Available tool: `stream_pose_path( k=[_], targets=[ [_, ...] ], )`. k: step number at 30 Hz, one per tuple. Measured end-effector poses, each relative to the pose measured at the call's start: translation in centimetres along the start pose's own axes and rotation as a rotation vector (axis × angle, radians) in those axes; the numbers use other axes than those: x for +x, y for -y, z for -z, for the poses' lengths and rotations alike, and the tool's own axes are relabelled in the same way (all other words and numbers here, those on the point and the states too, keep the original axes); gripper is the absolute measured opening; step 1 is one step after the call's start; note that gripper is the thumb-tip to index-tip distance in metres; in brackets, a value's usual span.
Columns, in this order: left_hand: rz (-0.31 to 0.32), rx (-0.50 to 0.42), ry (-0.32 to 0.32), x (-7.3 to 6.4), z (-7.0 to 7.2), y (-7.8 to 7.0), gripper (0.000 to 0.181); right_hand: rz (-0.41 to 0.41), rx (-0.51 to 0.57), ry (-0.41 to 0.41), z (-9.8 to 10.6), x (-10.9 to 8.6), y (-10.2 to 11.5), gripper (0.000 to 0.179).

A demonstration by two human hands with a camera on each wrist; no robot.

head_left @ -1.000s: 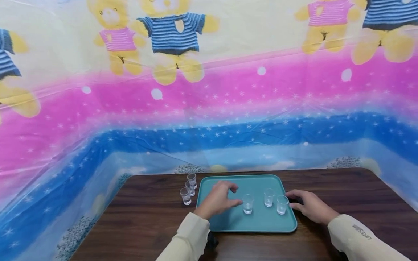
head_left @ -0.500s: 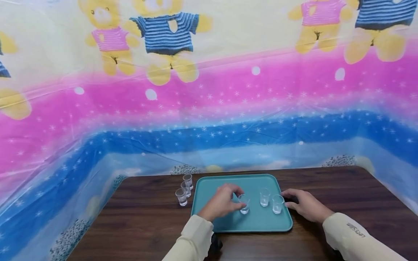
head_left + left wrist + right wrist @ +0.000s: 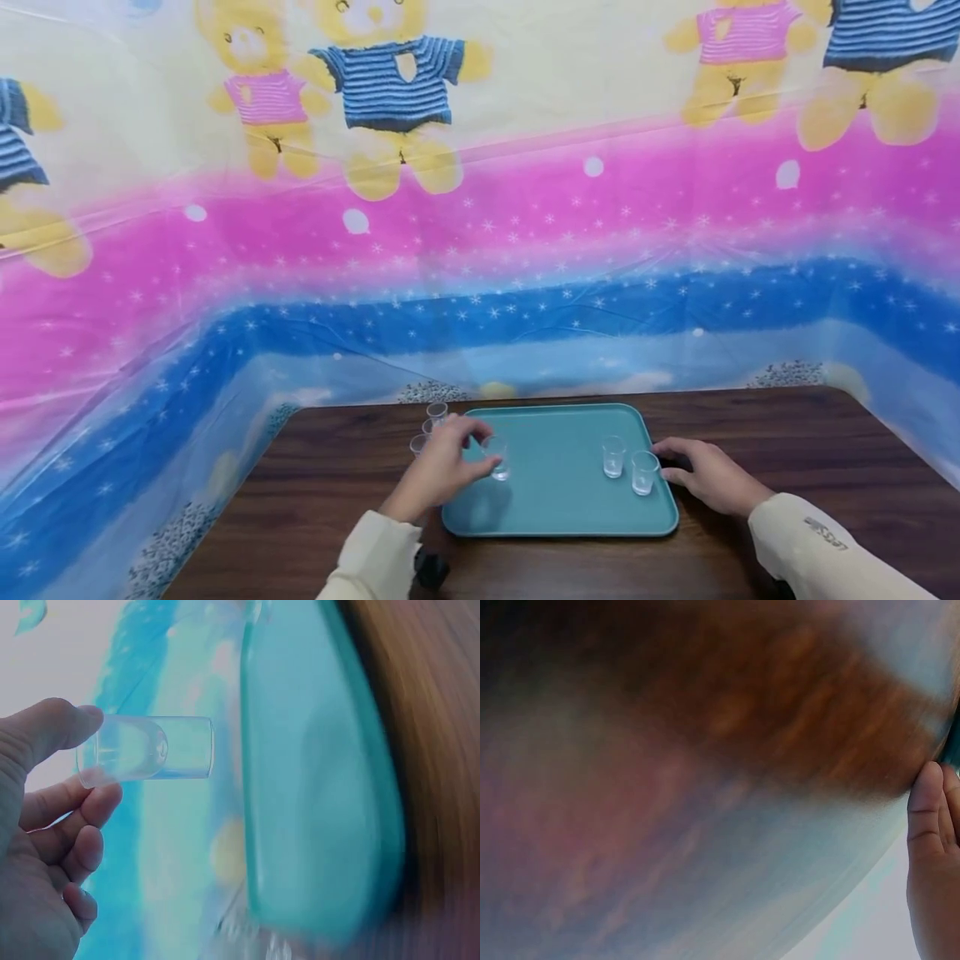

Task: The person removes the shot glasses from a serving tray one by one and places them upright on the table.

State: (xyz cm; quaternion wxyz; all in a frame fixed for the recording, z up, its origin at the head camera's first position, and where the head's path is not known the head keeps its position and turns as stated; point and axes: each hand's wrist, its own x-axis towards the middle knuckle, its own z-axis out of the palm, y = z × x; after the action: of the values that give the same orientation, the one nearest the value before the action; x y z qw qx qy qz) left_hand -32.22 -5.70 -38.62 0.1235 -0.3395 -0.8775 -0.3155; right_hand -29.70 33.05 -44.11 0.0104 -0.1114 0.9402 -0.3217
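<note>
My left hand [image 3: 448,462] pinches a small clear shot glass [image 3: 498,460] between thumb and fingers, over the left part of the teal tray [image 3: 555,525]. The left wrist view has the thumb and fingertips near one end of this shot glass [image 3: 187,748], which is raised off the tray. Beside the tray's right rim lies my right hand [image 3: 712,477], fingers slightly bent, fingertips at the rim; in the right wrist view only its edge shows. A shot glass [image 3: 613,458] stands on the tray's right side, close to another shot glass [image 3: 643,475].
Left of the tray, several shot glasses, including a far one [image 3: 437,412], stand on the dark wooden table [image 3: 300,483], partly hidden behind my left hand. A patterned cloth [image 3: 480,250] with printed bears hangs behind the table.
My left hand closed its fingers on the middle shot glass, lifted it and carried it left toward the tray's left side. My right hand stays at the right rim.
</note>
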Motion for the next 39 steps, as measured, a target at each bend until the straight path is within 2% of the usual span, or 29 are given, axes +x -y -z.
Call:
stream_pose_path(
  k=[3,6,10,17,20,23,30,33,36,37,39],
  targets=[
    [0.016,0.020,-0.060,-1.2,1.6,1.4,0.020,0.001,-0.003,0.003,0.1,-0.1,-0.2,0.037],
    [0.023,0.039,-0.129,-2.2,2.6,2.7,0.022,-0.012,-0.002,0.001,0.2,-0.2,-0.3,0.037],
    [0.102,0.071,-0.172,-3.4,3.4,3.9,0.024,-0.007,-0.008,-0.002,0.3,-0.2,-0.5,0.038],
    [0.334,0.126,-0.104,-4.6,3.4,5.5,0.019,-0.022,-0.013,0.003,0.2,-0.2,-0.5,0.038],
    [0.388,0.145,-0.076,-5.0,3.1,6.0,0.019,-0.026,-0.017,0.002,0.2,-0.2,-0.6,0.038],
    [0.410,0.154,-0.072,-5.2,2.9,6.5,0.020,-0.024,-0.020,0.002,0.1,-0.2,-0.8,0.039],
    [0.414,0.177,-0.095,-5.2,2.7,6.6,0.027,-0.024,-0.020,0.005,0.2,-0.1,-0.6,0.039],
    [0.384,0.208,-0.163,-5.3,2.8,6.0,0.033,-0.020,-0.015,0.005,0.1,-0.1,-0.3,0.039],
    [0.248,0.187,-0.242,-4.7,2.6,4.7,0.036,-0.009,-0.013,0.003,0.1,0.0,-0.1,0.039],
    [0.198,0.171,-0.246,-4.2,2.4,3.9,0.036,-0.008,-0.012,0.002,0.0,0.1,0.0,0.039],
    [0.089,0.131,-0.208,-3.0,1.7,2.2,0.036,-0.006,-0.012,0.000,-0.1,0.3,0.1,0.039]
  ],
)
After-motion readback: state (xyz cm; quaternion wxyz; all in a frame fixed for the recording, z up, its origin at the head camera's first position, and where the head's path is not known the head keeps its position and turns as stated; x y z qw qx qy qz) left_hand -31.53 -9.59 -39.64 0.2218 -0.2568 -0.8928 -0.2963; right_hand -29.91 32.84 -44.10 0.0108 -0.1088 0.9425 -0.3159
